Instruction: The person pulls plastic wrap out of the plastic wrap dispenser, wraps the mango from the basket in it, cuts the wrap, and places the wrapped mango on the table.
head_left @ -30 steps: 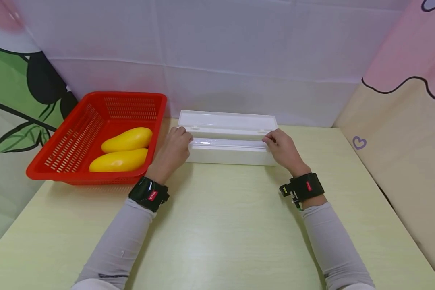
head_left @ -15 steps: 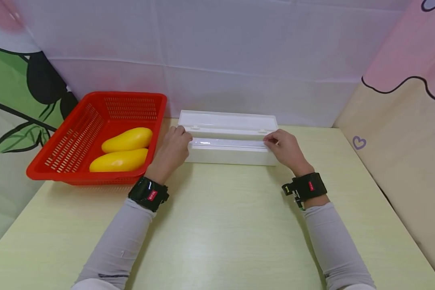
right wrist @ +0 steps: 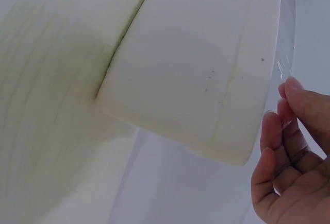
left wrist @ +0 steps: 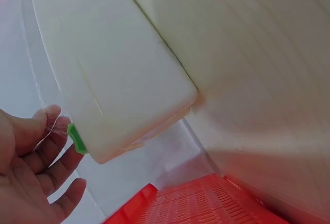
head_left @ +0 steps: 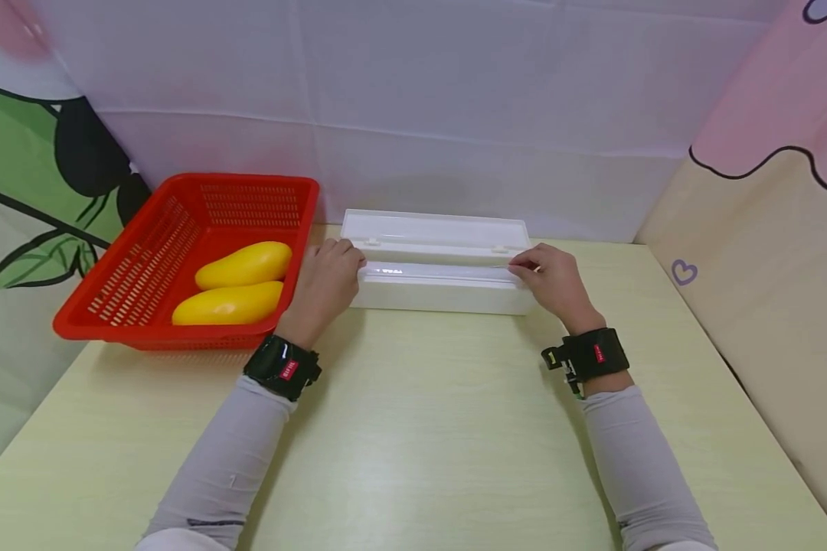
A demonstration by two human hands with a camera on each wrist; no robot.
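A long white cling film dispenser box (head_left: 448, 297) stands near the back of the table, its lid (head_left: 434, 227) raised behind it. Clear cling film (head_left: 420, 270) lies across its top. At the box's left end my left hand (head_left: 325, 287) pinches the film's edge between thumb and forefinger. The left wrist view shows that bit of film (left wrist: 60, 129) beside a green end piece (left wrist: 77, 139). My right hand (head_left: 554, 285) pinches the film at the other end, and in the right wrist view a clear strip (right wrist: 284, 62) runs up from those fingertips.
A red plastic basket (head_left: 138, 334) stands left of the box, close to my left hand. Two yellow mango-shaped fruits (head_left: 244, 265) lie in it. A cloth backdrop (head_left: 427, 92) hangs right behind the box, and a side panel (head_left: 751, 291) borders the table on the right.
My right hand has shifted slightly to the right along the box, still pinching the film. The left hand stays almost in the same place.
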